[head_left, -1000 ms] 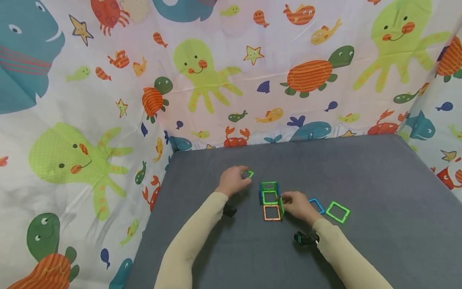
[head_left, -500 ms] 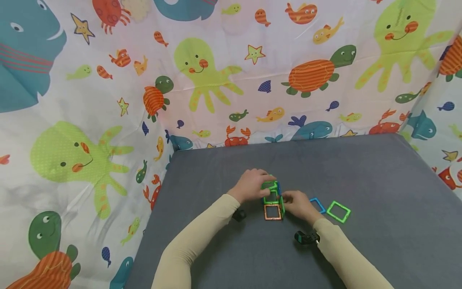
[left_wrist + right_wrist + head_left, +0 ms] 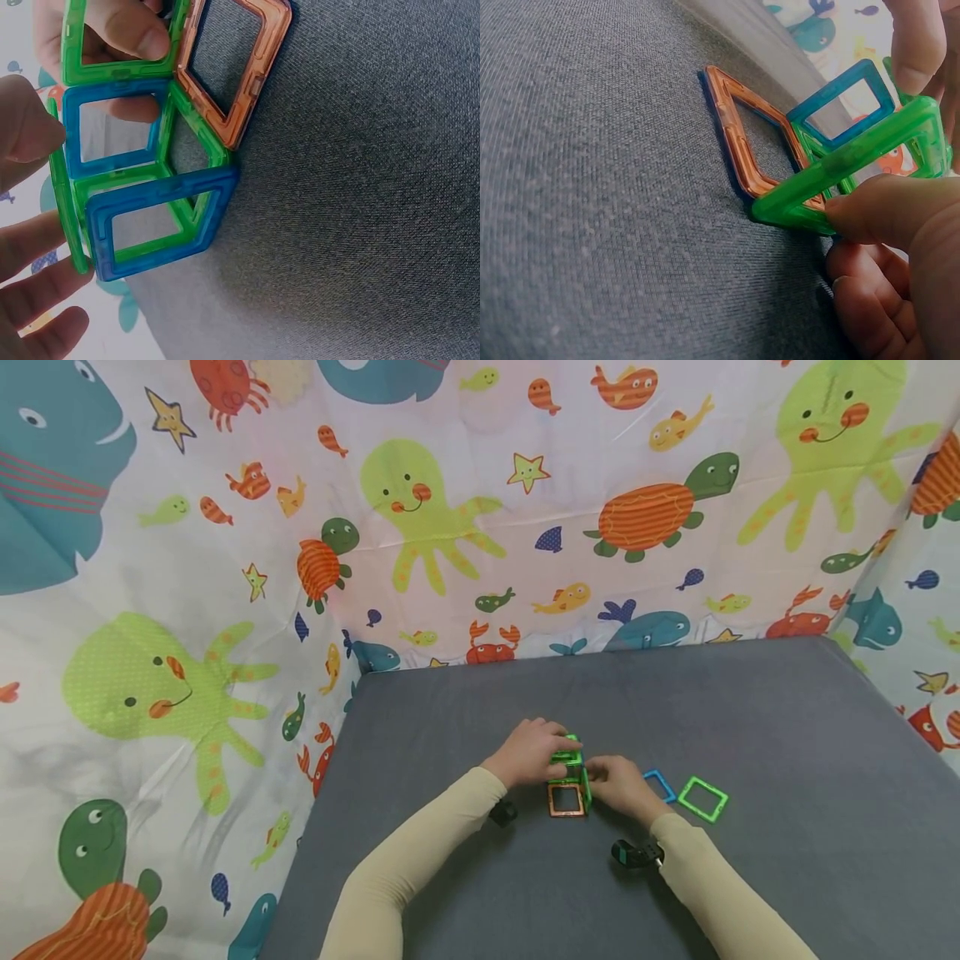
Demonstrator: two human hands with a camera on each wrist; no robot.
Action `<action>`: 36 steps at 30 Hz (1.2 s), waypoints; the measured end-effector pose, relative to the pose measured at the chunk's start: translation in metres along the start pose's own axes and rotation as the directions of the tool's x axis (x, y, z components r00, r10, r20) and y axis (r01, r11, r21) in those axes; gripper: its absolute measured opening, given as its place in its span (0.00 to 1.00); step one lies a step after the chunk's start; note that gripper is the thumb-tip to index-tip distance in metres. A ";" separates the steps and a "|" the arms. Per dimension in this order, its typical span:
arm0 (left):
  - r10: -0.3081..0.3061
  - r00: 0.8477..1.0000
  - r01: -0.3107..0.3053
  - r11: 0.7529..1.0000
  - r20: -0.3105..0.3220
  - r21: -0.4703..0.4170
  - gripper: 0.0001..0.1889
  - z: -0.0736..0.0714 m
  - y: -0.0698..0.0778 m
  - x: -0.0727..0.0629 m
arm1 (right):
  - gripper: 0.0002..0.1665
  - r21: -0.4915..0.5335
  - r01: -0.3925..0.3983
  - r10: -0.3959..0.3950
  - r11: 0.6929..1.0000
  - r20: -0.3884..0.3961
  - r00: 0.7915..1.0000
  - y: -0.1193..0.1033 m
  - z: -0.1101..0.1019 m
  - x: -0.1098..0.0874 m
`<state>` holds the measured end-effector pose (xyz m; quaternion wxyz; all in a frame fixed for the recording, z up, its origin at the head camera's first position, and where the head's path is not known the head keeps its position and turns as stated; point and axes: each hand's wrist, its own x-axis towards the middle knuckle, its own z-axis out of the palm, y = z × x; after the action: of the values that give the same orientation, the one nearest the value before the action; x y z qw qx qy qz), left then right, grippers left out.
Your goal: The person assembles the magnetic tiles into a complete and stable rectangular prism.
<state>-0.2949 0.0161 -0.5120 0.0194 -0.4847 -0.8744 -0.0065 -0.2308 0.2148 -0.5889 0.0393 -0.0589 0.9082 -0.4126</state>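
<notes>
Square magnetic tiles form a small box beside a flat orange tile (image 3: pixel 251 97). In the left wrist view its sides include an upright blue tile (image 3: pixel 161 187). My left hand (image 3: pixel 531 755) pinches a green tile (image 3: pixel 66 199) between thumb and fingers, along the open edges at the top of the box. My right hand (image 3: pixel 619 785) pinches another green tile (image 3: pixel 840 163), which stands upright at the right edge of the orange one. In the head view, the left hand hides most of the box.
To the right of my right hand lie a loose blue tile (image 3: pixel 667 783), partly behind that hand, and a loose green tile (image 3: pixel 711 787). Dark grey cloth (image 3: pixel 795 735) covers the table. A sea-animal curtain (image 3: pixel 465 610) hangs along the back and sides.
My left hand has carried its green tile from left of the box rightward and onto its top, shifting slightly further right lately. The right hand stays put on its tile.
</notes>
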 end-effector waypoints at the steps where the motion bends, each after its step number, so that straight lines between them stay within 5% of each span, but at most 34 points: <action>1: -0.003 1.000 0.003 1.000 -0.001 -0.002 0.23 0.001 0.000 0.000 | 0.11 0.002 -0.003 0.003 1.000 -0.001 1.000 0.000 0.000 0.000; 36: -0.001 1.000 0.002 0.989 0.004 -0.149 0.22 0.011 -0.002 0.003 | 0.11 0.023 -0.026 0.025 0.999 0.024 0.999 -0.002 -0.001 -0.001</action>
<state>-0.2986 0.0174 -0.5231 -0.0188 -0.4840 -0.8720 -0.0709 -0.2295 0.2139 -0.5869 0.0559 -0.0519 0.9034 -0.4219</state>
